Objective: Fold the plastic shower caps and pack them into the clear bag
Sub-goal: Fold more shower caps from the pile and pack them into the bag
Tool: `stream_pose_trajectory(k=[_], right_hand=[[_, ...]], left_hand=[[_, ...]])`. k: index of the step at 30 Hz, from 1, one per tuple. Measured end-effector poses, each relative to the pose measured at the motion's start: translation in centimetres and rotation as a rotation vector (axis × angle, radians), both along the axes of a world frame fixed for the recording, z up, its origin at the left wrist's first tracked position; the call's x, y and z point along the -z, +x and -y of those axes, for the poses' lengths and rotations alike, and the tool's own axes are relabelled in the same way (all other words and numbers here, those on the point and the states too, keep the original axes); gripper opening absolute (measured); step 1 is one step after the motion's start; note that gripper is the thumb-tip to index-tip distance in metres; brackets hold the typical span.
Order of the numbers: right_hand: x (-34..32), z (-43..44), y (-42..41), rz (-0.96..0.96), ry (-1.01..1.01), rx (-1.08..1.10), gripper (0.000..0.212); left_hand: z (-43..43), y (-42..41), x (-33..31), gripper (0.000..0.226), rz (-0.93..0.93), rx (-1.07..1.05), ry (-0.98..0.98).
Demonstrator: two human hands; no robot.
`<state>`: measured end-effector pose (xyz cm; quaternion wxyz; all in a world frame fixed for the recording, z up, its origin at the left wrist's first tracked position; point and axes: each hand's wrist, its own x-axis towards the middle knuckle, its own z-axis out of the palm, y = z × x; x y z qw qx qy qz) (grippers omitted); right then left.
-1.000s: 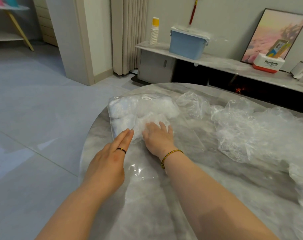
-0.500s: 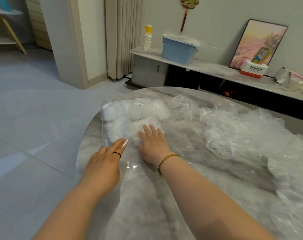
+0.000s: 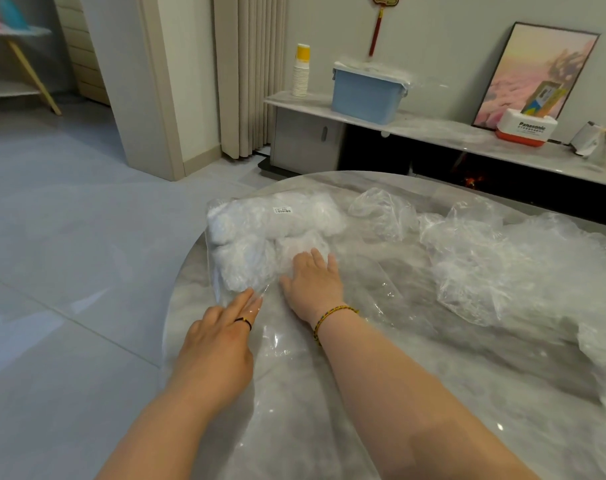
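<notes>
Head view: left hand (fingers straight) has been withdrawn to the mouth of the clear plastic bag; folded white shower caps are held seated by the flat right hand.

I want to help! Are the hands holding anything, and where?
Nothing gripped: left hand presses the clear bag near its mouth, right hand pushes flat on the shower caps.

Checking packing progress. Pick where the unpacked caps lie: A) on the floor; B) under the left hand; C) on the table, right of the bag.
C: the caps lie heaped on the table, to the right of the bag.
</notes>
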<state>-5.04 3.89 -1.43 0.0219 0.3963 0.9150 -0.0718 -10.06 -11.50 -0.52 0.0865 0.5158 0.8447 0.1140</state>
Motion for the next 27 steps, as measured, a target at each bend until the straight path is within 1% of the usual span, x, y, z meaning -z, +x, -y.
stream_pose_trajectory(k=[3,5,9,12,15,19,21,23,25,27], right_hand=[[-0.3,0.1,0.0,0.024,0.103,-0.004,0.046],[-0.3,0.2,0.1,0.011,0.133,0.012,0.042],[-0.3,0.6,0.2,0.032,0.076,-0.001,0.055],[-0.8,1.3,0.7,0.06,0.039,-0.045,0.06],[-1.7,2.4,2.1,0.056,-0.009,-0.098,0.06],[-3.5,4.4,5.7,0.011,-0.086,-0.181,0.053],[-4.5,5.7,8.9,-0.052,-0.113,-0.205,0.049],[-5.1,6.6,12.7,-0.125,-0.106,-0.168,0.044],[-5.1,7.1,17.1,-0.159,-0.073,-0.076,0.043],[-5.1,7.6,21.9,-0.127,-0.046,0.045,0.044]], left_hand=[[-0.1,-0.1,0.1,0.067,-0.003,-0.013,-0.035],[0.0,-0.1,0.1,0.068,-0.004,-0.017,-0.054],[0.1,-0.3,0.2,0.067,-0.018,-0.014,-0.072],[0.0,-0.2,0.2,0.063,-0.014,-0.019,-0.074],[0.0,0.1,0.2,0.055,-0.041,-0.03,-0.07],[0.1,0.6,-0.2,0.046,-0.107,-0.044,-0.081],[0.4,1.1,-0.5,0.045,-0.155,-0.036,-0.055],[0.8,1.8,-1.1,0.043,-0.198,-0.022,-0.011],[1.1,2.5,-1.1,0.038,-0.175,0.031,0.143],[1.1,3.8,-1.0,0.028,-0.239,0.167,0.326]])
